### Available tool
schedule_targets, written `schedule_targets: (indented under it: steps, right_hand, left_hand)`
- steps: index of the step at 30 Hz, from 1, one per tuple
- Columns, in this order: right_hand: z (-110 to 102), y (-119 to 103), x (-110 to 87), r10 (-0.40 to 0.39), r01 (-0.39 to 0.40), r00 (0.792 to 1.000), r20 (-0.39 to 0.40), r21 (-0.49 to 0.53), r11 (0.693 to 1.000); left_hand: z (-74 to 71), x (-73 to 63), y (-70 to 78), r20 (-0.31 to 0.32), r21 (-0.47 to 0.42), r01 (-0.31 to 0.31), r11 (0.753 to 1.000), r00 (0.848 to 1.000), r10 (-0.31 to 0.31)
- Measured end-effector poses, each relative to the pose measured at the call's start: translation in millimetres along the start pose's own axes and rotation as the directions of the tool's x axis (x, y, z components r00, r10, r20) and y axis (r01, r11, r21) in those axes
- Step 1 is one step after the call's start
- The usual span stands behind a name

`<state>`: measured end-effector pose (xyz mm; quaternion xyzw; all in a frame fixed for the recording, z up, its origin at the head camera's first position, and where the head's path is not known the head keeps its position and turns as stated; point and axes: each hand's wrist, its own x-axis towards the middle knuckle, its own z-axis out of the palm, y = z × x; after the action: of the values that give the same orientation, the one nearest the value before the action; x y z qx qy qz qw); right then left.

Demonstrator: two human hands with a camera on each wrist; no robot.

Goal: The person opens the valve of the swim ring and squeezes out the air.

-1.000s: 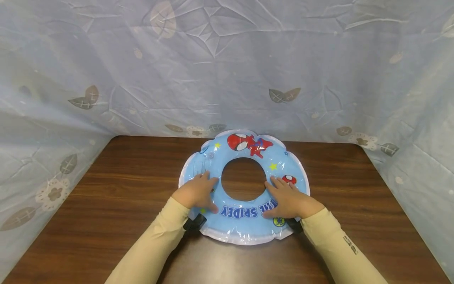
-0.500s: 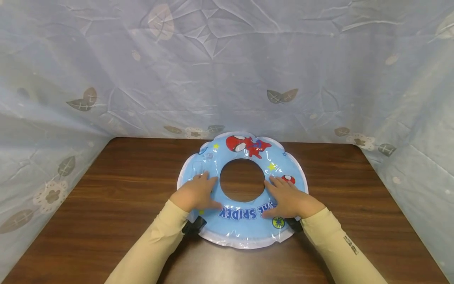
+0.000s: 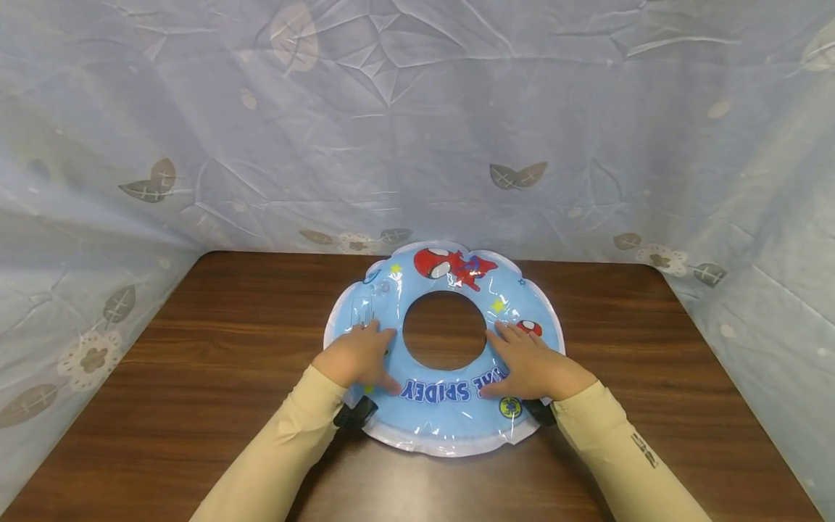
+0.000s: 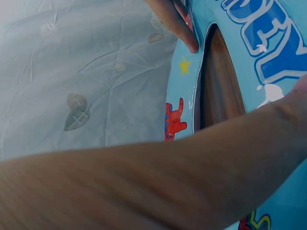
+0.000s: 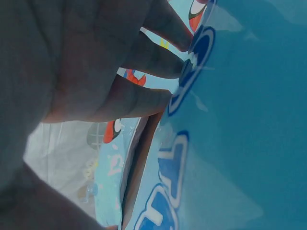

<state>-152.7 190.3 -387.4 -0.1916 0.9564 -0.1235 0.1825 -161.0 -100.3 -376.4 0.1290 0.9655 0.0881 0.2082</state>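
A light blue inflatable swim ring with a white edge, red cartoon figures and the upside-down letters "SPIDEY" lies on the table. My left hand rests on its left side, fingers extended and thumb spread toward the lettering. On the ring's right side rests my right hand, with fingers spread and fingertips near the centre hole. In the right wrist view, the fingers touch the ring's surface beside blue letters. The left wrist view shows part of the left hand across the ring. Neither hand curls round it.
The dark brown wooden table shows through the ring's hole and on all sides of it. A pale grey-blue curtain with leaf and flower prints hangs behind and at both sides. Dark wrist straps sit beneath the beige sleeves.
The left thumb shifts slightly on the ring. Otherwise, both hands stay resting on it, and the whole head view drifts slightly.
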Motion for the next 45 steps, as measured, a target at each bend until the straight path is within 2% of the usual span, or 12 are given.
schedule_targets:
  steps: [16,24,45]
  right_hand:
    - [0.5,-0.9,1.6,0.002,-0.002,1.000,0.011,-0.022,1.000]
    - [2.1,-0.3,2.0,-0.003,0.002,1.000,-0.012,-0.054,0.999]
    - [3.2,-1.9,2.1,0.018,-0.018,1.000,0.005,-0.063,0.998]
  left_hand:
    - [6.8,7.7,-2.6,0.001,0.028,-0.017,0.999,1.000,0.017]
    - [7.2,6.5,-0.6,0.028,0.028,-0.008,1.000,1.000,0.007]
    - [7.7,7.1,0.4,0.028,0.016,-0.008,1.000,1.000,0.007]
